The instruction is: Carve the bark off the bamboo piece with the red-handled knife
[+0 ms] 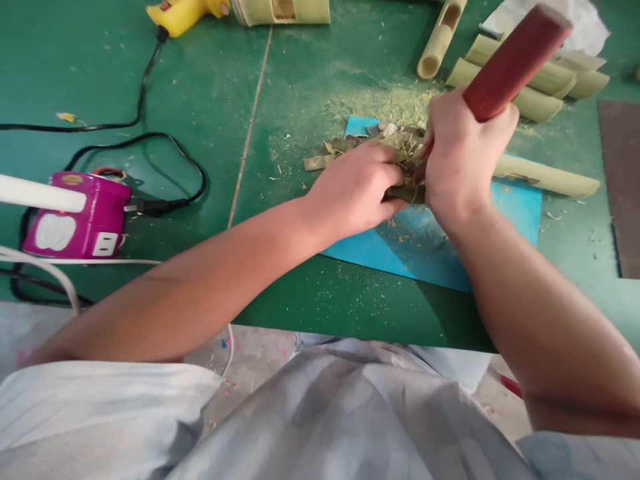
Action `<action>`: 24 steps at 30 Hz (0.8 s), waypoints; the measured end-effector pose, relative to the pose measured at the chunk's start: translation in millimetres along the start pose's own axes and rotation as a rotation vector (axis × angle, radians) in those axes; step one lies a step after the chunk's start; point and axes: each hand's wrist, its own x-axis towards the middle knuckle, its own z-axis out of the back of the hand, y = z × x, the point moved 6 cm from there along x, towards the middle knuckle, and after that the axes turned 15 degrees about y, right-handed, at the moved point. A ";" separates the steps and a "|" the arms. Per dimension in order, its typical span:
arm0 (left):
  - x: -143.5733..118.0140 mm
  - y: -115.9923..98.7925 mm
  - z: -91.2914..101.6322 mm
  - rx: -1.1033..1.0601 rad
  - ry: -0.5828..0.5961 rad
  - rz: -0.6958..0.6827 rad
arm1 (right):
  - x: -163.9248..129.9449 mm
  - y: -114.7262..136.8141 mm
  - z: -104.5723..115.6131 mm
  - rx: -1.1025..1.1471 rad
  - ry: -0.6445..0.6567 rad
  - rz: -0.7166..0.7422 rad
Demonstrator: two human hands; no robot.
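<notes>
My right hand (463, 150) is wrapped round the thick red handle of a tool (517, 60), which slants up to the right. The tool's working end is hidden behind my hand and the scraps. Close beside it, my left hand (357, 183) is closed, fingers curled and thumb pressed on a dark greenish-brown piece (407, 194), mostly covered. Shavings and scraps (400, 143) lie around my fingertips. Beneath both hands is a blue sheet (415, 247). A pale bamboo length (560, 179) with a notch sticks out to the right, behind my right wrist.
On the green table (200, 280), a purple power socket (95, 217) with black cables stands left. A yellow corded tool (185, 15) and a cut bamboo tube (305, 12) lie at the back. A slotted tube (440, 43), bamboo halves (535, 103) and a brown sheet (623, 187) lie right.
</notes>
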 end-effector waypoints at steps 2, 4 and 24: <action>0.5 1.6 0.6 -0.011 -0.018 0.003 | 5.7 -11.9 2.2 0.070 -0.010 -0.094; 0.9 2.4 1.0 -0.009 -0.030 0.013 | 7.8 -20.5 3.9 0.123 -0.014 -0.166; -2.1 0.6 0.1 0.008 -0.014 0.019 | 7.5 -42.5 8.3 0.084 -0.033 -0.052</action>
